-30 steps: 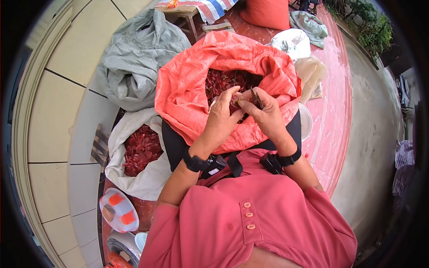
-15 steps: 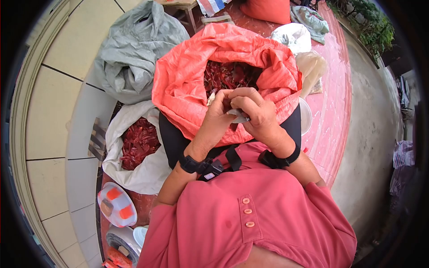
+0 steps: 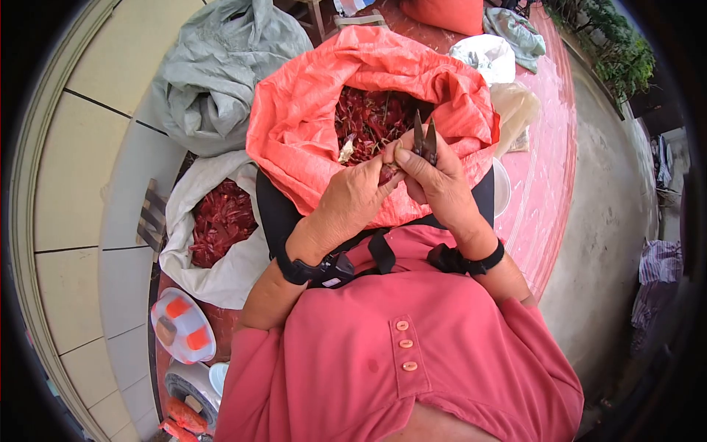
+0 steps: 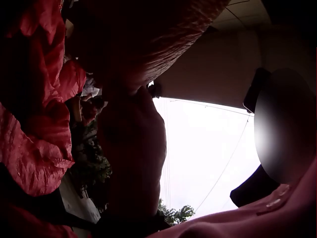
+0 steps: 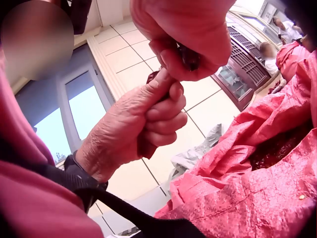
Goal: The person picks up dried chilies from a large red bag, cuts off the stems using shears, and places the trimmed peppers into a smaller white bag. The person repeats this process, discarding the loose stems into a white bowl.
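A large red-orange sack (image 3: pixel 294 118) stands open before the person, with dark red dried peppers (image 3: pixel 368 118) inside. Over its near rim both hands meet. The left hand (image 3: pixel 350 193) curls its fingers round a dark red pepper (image 5: pixel 147 148), whose end shows below the fist in the right wrist view. The right hand (image 3: pixel 442 184) grips small metal scissors (image 3: pixel 425 144), blades pointing away from the body and apart; its thumb and finger touch the left fingertips. In the left wrist view the hands are too dark to make out what they hold.
A white sack (image 3: pixel 243 272) of red peppers stands at the left, a grey sack (image 3: pixel 228 81) behind it. A plastic basin (image 3: pixel 183 324) lies lower left. White (image 3: pixel 486 57) and beige (image 3: pixel 515 107) bags stand back right, beside a white bucket (image 3: pixel 501 188). Two people sit in the background.
The right hand has turned so the scissor blades, pointing sideways and low half a second ago, now stand up away from the body. The left hand has moved slightly down and left.
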Available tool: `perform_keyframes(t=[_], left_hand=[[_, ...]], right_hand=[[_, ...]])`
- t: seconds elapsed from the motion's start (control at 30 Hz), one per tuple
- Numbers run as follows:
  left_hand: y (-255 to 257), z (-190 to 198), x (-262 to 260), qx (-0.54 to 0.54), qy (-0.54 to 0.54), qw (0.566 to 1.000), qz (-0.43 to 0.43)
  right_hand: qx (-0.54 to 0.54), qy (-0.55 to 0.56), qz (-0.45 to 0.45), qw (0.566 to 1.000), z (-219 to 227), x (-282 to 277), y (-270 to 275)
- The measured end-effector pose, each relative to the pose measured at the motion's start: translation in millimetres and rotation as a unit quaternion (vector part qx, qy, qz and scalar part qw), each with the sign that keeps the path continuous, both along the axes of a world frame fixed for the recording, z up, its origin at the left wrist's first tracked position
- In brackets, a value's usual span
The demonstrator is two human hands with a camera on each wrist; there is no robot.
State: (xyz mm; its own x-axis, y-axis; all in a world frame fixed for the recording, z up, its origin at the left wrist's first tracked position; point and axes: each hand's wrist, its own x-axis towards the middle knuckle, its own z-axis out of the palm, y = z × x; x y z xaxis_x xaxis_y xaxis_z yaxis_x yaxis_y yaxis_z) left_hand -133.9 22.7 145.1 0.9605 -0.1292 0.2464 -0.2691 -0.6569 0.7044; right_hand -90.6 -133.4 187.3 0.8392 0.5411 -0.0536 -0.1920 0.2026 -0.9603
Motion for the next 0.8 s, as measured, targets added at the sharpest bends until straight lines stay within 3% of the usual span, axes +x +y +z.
perform_keyframes(t=[0.13,0.33,0.53,0.63,0.73,0.77,0.8], left_hand=[[6.5,3.9,-3.0,0.047,-0.015,0.998,-0.041],[8.9,2.2,-5.8,0.019,-0.084,0.994,-0.070],[5.7,4.6,-12.7,-0.115,-0.035,0.990,-0.079],[9.1,7.8,-17.3,-0.159,0.052,0.981,-0.100],[8.5,0.8,-14.3,-0.181,0.012,0.976,-0.117],[7.5,1.0,-14.3,-0.186,0.023,0.976,-0.113],[6.2,1.4,-15.6,-0.191,0.036,0.975,-0.108]], right_hand=[[0.045,0.083,0.048,0.994,-6.2,4.7,-7.5],[0.109,0.232,0.112,0.960,-8.4,9.1,-14.8],[0.135,0.176,0.133,0.966,-1.4,1.8,-16.1],[0.207,0.248,0.163,0.932,-6.7,5.5,-19.4],[0.340,0.396,0.224,0.823,-23.3,12.8,-21.5],[0.333,0.400,0.220,0.825,-23.8,10.3,-24.1],[0.284,0.330,0.201,0.877,-18.5,7.9,-25.5]])
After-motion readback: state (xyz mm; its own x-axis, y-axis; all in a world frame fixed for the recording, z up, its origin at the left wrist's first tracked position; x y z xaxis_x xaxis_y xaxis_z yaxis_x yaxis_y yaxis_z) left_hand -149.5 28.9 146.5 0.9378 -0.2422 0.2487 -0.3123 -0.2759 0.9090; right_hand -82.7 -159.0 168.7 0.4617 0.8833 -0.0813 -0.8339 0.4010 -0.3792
